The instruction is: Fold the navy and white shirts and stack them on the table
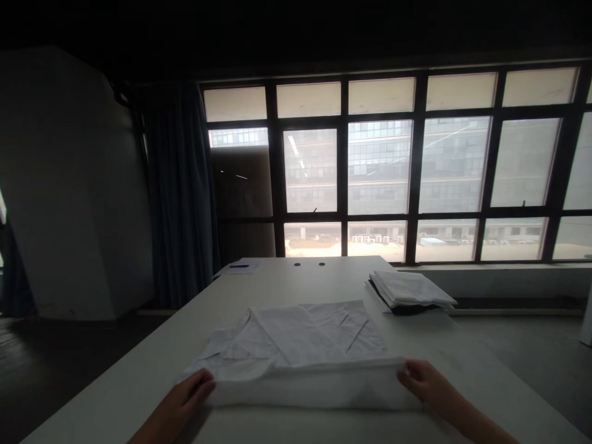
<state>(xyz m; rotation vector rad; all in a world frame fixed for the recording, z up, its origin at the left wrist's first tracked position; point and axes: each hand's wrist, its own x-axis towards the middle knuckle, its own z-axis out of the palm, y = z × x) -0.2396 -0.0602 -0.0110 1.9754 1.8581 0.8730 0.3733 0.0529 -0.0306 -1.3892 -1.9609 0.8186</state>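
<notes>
A white garment [300, 345] lies partly folded on the white table [287, 280], its near edge doubled over into a thick band. My left hand [187, 394] grips the left end of that folded band, fingers curled around the cloth. My right hand [423, 379] holds the right end the same way, fingers closed on the fabric. Both forearms come in from the bottom of the view.
A stack of folded white and dark clothes [409, 291] sits at the table's far right. A sheet of paper with a blue pen [239, 267] lies at the far left corner, near two round cable holes [309, 264]. Large windows and a dark curtain [180, 191] stand behind.
</notes>
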